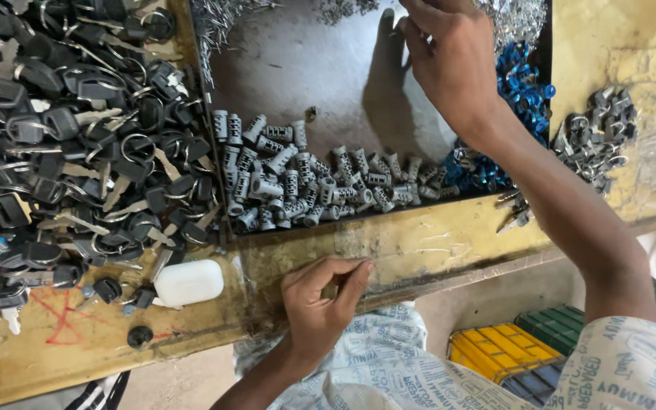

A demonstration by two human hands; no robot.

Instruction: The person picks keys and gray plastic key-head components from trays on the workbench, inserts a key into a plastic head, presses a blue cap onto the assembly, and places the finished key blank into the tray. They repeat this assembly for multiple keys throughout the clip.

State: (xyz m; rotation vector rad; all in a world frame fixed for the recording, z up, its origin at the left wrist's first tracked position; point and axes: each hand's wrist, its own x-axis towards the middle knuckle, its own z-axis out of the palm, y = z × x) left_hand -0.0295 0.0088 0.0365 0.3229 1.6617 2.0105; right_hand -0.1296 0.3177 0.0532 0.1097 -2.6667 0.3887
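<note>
Left hand [320, 300] pinches a small part, barely visible; right hand [449, 57] reaches over the tray [305, 61], grip unclear. Its forearm could scatter the lock cylinders [298, 186] beneath.

- You're looking down on a worn yellow workbench [449, 243], its paint scuffed and scratched, with a red scrawl near its left front corner
- A dark metal tray [305, 68] sits sunk in the bench top, its floor dull grey and catching soft daylight
- Below the bench edge you see a bare concrete floor [487, 296], pale and dusty
- On that floor stand plastic crates, a yellow crate [499, 349] just beside a green crate [559, 323]
- Light is even and diffuse, throwing one soft shadow across the tray
</note>
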